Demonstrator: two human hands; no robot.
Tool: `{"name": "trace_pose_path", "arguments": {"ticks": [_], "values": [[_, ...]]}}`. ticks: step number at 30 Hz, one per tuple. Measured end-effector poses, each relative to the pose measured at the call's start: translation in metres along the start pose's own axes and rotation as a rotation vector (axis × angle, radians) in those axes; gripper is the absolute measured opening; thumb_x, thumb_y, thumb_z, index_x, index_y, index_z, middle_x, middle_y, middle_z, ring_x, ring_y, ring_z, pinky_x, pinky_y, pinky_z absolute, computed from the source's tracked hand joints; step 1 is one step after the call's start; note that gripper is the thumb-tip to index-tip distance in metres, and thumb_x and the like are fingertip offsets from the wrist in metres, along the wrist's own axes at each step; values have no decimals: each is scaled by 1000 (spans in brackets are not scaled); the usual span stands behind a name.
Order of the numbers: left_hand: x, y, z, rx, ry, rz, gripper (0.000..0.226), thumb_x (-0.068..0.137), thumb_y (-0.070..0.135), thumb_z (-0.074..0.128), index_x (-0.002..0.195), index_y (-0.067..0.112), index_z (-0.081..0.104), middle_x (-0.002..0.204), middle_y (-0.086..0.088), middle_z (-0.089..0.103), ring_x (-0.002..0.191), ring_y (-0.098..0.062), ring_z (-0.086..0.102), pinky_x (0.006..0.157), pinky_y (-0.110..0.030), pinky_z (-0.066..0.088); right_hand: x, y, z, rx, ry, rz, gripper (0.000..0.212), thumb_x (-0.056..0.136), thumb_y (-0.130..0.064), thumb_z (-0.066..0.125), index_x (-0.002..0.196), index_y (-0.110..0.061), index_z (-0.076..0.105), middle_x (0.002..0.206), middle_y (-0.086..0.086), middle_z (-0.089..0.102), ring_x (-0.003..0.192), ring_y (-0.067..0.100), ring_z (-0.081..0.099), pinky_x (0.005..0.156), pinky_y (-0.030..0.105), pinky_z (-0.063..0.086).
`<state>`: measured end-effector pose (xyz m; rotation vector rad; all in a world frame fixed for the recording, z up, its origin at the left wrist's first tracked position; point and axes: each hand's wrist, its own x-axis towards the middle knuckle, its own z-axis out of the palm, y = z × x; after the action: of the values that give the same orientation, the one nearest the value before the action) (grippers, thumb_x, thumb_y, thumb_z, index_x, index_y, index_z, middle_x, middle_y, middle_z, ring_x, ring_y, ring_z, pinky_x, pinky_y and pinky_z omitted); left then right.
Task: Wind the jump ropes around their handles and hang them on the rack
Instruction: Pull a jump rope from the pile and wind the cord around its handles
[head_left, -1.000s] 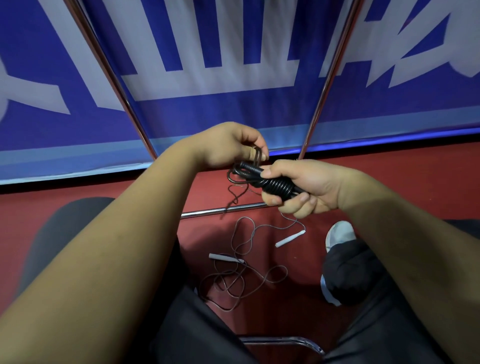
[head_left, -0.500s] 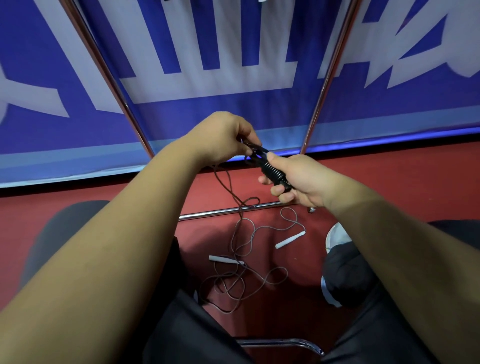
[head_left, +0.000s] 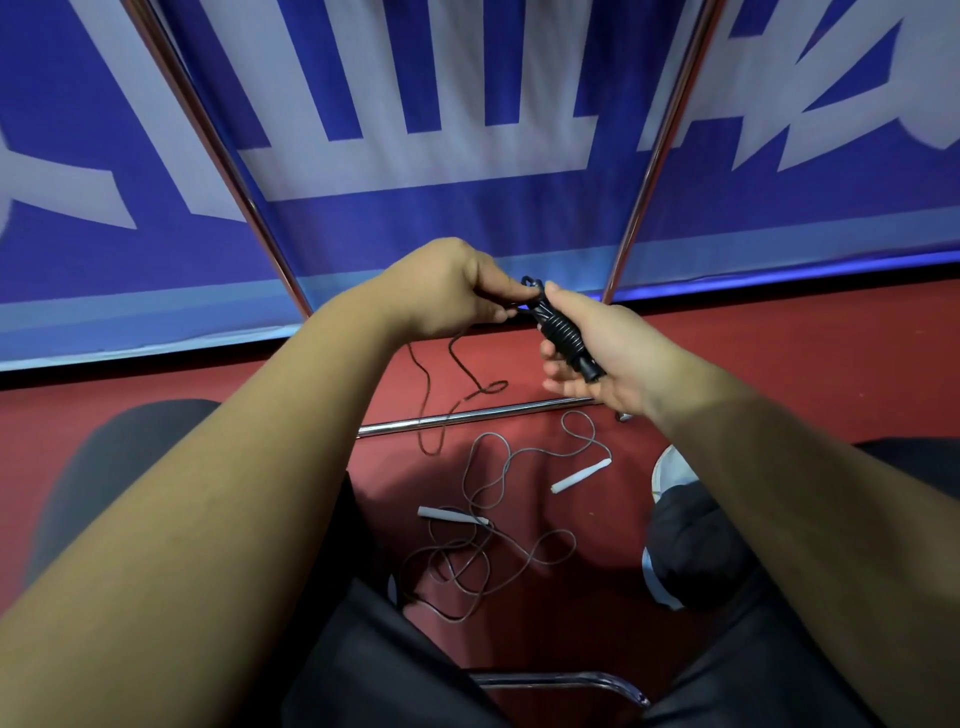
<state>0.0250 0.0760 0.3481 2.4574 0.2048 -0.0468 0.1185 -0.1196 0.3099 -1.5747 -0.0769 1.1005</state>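
My right hand (head_left: 597, 353) holds the black jump rope handles (head_left: 563, 335), which have rope coiled tightly round them. My left hand (head_left: 452, 288) pinches the black rope at the top end of the handles. A loose tail of the black rope (head_left: 441, 395) hangs down from the left hand to the floor. A second jump rope (head_left: 498, 540) with two white handles (head_left: 581, 474) lies tangled on the red floor between my legs. The chrome rack's bottom bar (head_left: 467, 415) and slanted uprights (head_left: 649, 171) stand in front of me.
A blue and white banner (head_left: 415, 130) hangs behind the rack. My knees in dark trousers fill the lower corners, with a shoe (head_left: 670, 467) at the right. A chrome chair edge (head_left: 561, 680) shows at the bottom.
Both hands have risen and moved forward with the black handles, which have tipped more upright. The hanging black tail is longer and now reaches the floor.
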Motion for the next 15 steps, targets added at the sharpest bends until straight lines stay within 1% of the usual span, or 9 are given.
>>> {"name": "trace_pose_path", "arguments": {"ticks": [2, 4, 6, 8, 11, 13, 15], "values": [[-1, -1, 1, -47, 2, -17, 38, 93, 13, 80, 124, 34, 79, 91, 22, 73, 81, 14, 63, 76, -2, 40, -1, 2, 1, -19, 15, -7, 48, 97, -64, 66, 102, -17, 72, 75, 3, 70, 50, 12, 54, 53, 30, 55], [-1, -3, 2, -102, 4, -34, 36, 92, 14, 81, 121, 36, 80, 92, 21, 75, 81, 12, 63, 79, -6, 44, -3, 4, 1, -39, 37, -14, 51, 97, -66, 66, 103, -16, 72, 76, 4, 72, 50, 13, 54, 43, 22, 40], [-1, -6, 3, -161, -10, -48, 35, 90, 11, 83, 118, 33, 82, 92, 19, 76, 81, 10, 64, 81, -8, 45, -3, 6, 1, -53, 45, -26, 52, 97, -65, 66, 104, -14, 71, 78, 6, 74, 50, 14, 57, 40, 20, 32], [-2, -6, 6, -191, -34, -50, 36, 90, 9, 83, 118, 31, 82, 93, 18, 76, 82, 11, 64, 82, -7, 44, -3, 8, 2, -39, 44, -32, 50, 100, -62, 64, 103, -12, 69, 77, 7, 73, 49, 15, 56, 38, 20, 30], [-3, -2, 8, -262, -31, -63, 32, 91, 16, 83, 119, 33, 81, 98, 19, 79, 91, 10, 65, 90, -11, 49, -3, 8, 4, 36, 42, -29, 45, 102, -59, 62, 98, -14, 65, 72, 4, 66, 47, 12, 49, 38, 19, 27], [-3, 1, 5, -361, -10, -74, 26, 93, 20, 81, 117, 28, 82, 102, 12, 81, 94, 4, 68, 93, -16, 52, -3, 4, 5, 85, 53, -33, 43, 101, -58, 62, 97, -15, 64, 72, 2, 63, 46, 11, 46, 37, 19, 25], [-3, 3, 3, -427, 24, -91, 16, 94, 17, 80, 109, 22, 83, 100, -3, 82, 88, -7, 70, 89, -25, 56, -4, -1, 6, 115, 54, -45, 42, 100, -59, 63, 97, -17, 63, 72, 2, 61, 47, 11, 44, 37, 19, 24]]}}
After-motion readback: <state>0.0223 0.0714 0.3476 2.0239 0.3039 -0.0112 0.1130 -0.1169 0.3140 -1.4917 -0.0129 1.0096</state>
